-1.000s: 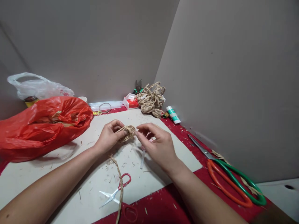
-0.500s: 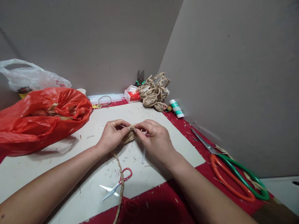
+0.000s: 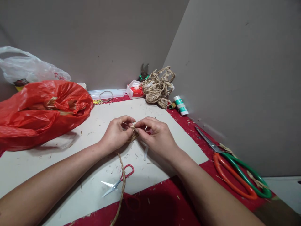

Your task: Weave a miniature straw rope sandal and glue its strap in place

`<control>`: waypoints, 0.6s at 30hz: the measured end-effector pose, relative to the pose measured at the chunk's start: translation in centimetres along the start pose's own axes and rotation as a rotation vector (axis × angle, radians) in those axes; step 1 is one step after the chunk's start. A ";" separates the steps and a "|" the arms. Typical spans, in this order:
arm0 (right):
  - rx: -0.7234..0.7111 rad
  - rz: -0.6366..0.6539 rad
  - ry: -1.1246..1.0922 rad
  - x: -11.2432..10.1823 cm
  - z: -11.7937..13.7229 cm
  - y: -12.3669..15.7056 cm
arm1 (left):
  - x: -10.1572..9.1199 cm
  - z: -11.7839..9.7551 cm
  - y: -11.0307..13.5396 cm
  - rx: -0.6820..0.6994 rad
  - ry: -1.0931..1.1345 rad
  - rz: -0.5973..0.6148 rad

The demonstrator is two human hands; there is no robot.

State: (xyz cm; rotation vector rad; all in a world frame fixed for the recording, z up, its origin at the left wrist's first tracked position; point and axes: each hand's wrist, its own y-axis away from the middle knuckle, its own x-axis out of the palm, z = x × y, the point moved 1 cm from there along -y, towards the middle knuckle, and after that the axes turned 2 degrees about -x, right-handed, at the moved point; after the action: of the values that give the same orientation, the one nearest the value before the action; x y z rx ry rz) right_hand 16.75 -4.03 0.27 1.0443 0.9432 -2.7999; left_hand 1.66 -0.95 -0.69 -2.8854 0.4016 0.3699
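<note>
the coiled cord (image 3: 133, 137) is located between the hands, partly hidden. left hand (image 3: 116, 133) and right hand (image 3: 158, 135), fingertips nearly meeting, each pinch it. a braided strand (image 3: 123, 182) crosses the small scissors (image 3: 113, 189).

Room over the white board (image 3: 91, 135) between red bag (image 3: 42, 121) and left hand (image 3: 116, 133) — braided cord (image 3: 123, 185) blocks small scissors (image 3: 114, 187).

A grey back wall (image 3: 94, 34) meets a grey right-hand wall (image 3: 235, 78) in a corner behind the red tabletop (image 3: 164, 197)
</note>
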 end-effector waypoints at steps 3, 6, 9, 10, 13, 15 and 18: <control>0.019 0.040 -0.017 -0.1 0.0 0.0 | 0.0 0.1 0.0 -0.039 0.066 0.008; 0.019 0.069 0.023 -0.3 -0.2 -0.1 | -0.2 0.2 -0.2 -0.109 0.150 0.046; -0.020 0.097 0.065 -0.4 -0.4 -0.1 | -0.3 0.1 -0.4 -0.132 0.151 0.083; -0.036 0.105 0.066 -0.4 -0.4 -0.1 | -0.4 0.1 -0.4 -0.131 0.138 0.093; -0.089 0.110 0.046 -0.4 -0.4 -0.1 | -0.5 -0.1 -0.3 -0.117 0.100 0.120; -0.098 0.096 0.051 -0.5 -0.4 -0.1 | -0.4 -0.2 -0.2 -0.098 0.073 0.126; -0.058 0.081 0.076 -0.5 -0.3 -0.1 | -0.3 -0.4 0.0 -0.079 0.029 0.122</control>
State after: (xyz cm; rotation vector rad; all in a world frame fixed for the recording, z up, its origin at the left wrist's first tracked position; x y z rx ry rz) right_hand 17.30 -3.92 0.47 1.1617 0.9604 -2.6692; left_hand 1.48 -0.99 -0.21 -2.9545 0.5827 0.3722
